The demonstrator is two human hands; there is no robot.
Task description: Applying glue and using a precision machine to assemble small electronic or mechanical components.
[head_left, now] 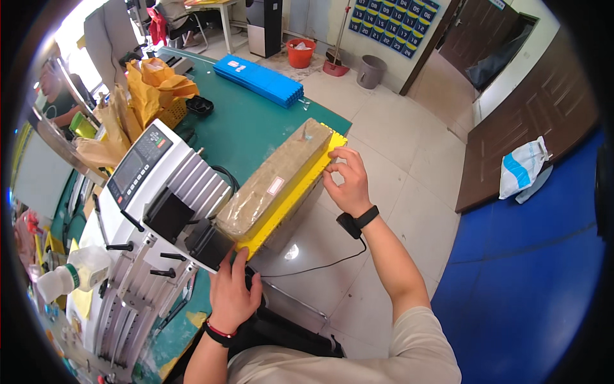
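Observation:
A long brown block in clear film [272, 179], with a small white label, lies at the table's right edge. Along its right side runs a bundle of bright yellow strips [288, 208]. My right hand [348, 182] is at the bundle's far end, its fingers curled and its fingertips at the yellow edge. Stretched out at the near end is my left hand [235, 297], fingertips touching the yellow corner and thumb apart. Beside that end stands a white machine [153, 173] with a control panel, black blocks and metal rails.
A blue bundle of tubes [259, 80] lies at the green table's [275, 131] far end. Brown paper bags [150, 86] and a white bottle [73, 272] stand left. On the tiled floor are a red bucket [300, 54] and grey bin [371, 72]. A black cable [320, 269] hangs from my right wrist.

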